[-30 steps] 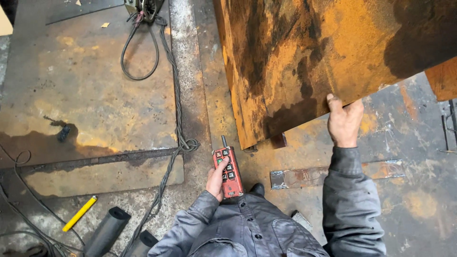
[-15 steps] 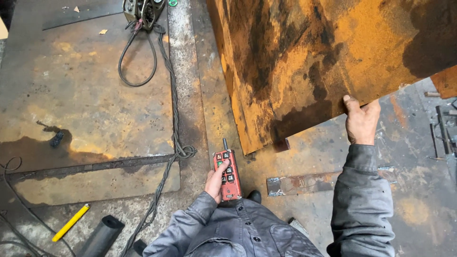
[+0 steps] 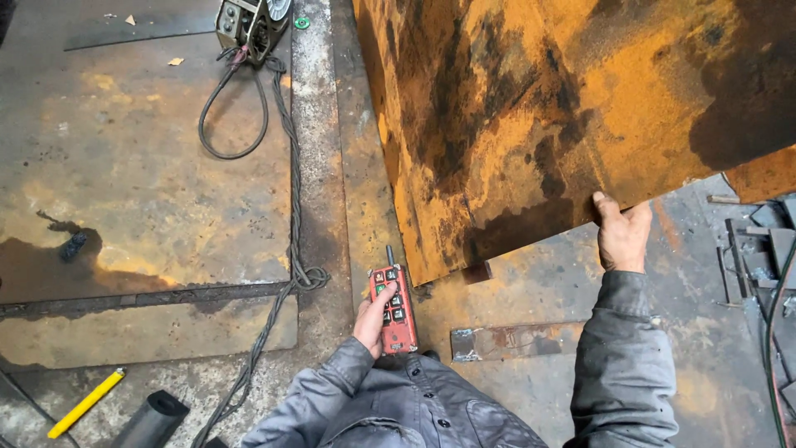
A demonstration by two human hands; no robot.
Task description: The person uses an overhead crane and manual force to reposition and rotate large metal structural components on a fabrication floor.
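My left hand (image 3: 371,322) holds a red remote control (image 3: 394,309) with dark buttons and a short antenna, my thumb resting on the buttons. My right hand (image 3: 622,234) grips the lower edge of a large rusty orange steel plate (image 3: 564,108), which fills the upper right of the view and hangs tilted above the floor. Both my arms are in grey work-jacket sleeves.
A rusty steel floor (image 3: 124,182) lies to the left, with a braided cable (image 3: 292,191) running to a grey machine (image 3: 249,21) at the top. A yellow marker (image 3: 85,402) and a black tube (image 3: 151,419) lie at bottom left. A small flat steel strip (image 3: 514,340) lies near my feet, metal scrap (image 3: 759,257) at right.
The plate's lower edge and my right hand have shifted to the right and slightly up in the view. My left hand keeps the remote in the same grip.
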